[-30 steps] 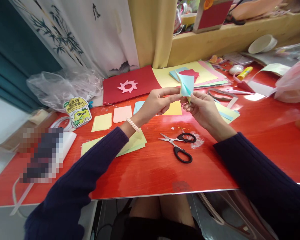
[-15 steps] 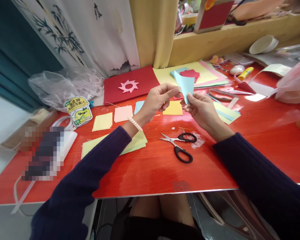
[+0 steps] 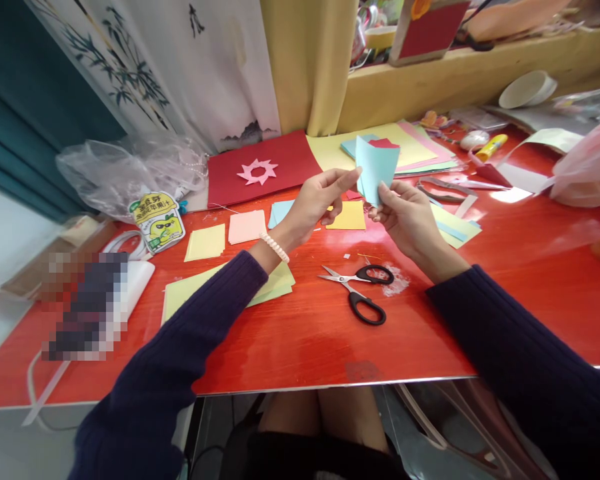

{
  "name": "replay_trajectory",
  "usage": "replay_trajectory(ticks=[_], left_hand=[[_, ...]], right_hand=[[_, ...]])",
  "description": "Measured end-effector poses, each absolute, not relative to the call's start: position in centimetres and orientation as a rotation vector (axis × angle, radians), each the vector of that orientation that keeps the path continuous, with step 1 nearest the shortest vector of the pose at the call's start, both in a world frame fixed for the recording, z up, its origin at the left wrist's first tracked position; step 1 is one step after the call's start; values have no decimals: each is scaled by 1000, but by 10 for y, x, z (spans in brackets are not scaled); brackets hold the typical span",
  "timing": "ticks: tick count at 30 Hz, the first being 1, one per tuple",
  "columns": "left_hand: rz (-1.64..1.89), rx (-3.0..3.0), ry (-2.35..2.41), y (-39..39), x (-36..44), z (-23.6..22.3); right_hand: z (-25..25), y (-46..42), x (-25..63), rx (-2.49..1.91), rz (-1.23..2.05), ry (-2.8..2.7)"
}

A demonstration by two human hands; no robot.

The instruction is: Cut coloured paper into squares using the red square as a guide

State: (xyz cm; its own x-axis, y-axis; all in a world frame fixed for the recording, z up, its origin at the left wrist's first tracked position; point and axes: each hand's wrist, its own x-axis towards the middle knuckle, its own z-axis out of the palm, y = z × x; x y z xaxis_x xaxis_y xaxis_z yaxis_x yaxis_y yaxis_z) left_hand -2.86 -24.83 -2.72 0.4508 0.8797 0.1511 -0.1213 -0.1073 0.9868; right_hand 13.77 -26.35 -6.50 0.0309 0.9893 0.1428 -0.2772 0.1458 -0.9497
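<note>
A light blue sheet of paper (image 3: 377,168), somewhat curved, is held up above the table between my hands. My right hand (image 3: 407,219) pinches its lower right edge with the thumb in front. At the left edge of the sheet, the thumb and index finger of my left hand (image 3: 320,200) close on it. Below lie scissors (image 3: 345,277) with black handles, blades spread. Small stacks of yellow paper (image 3: 205,245), pink paper (image 3: 247,227), blue paper (image 3: 281,212) and orange-yellow paper (image 3: 347,215) sit in a row near my left hand.
A pink folded paper ring (image 3: 257,172) rests on dark red sheets (image 3: 293,160) at the back. Larger green-yellow sheets (image 3: 273,288) lie under my left forearm. To the left stand a drink pouch (image 3: 161,227) and clear plastic (image 3: 125,170); a pink bag (image 3: 587,163) is at the right.
The blue paper has turned and now shows more of its face, standing higher and slightly further right. My left hand has shifted a little; the scissors and stacks have stayed put.
</note>
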Motion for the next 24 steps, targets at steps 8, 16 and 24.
replay_trajectory(ticks=[8,16,24], left_hand=[[1007,1417,660,-250,-26,-30],[999,1433,708,-253,-26,-30],[994,1440,713,-256,-25,-29]], right_hand=[[-66,-263,137,-865,1230,-1044],[-65,-262,137,-842,1233,-1036],[-65,-263,137,-843,1215,-1047]])
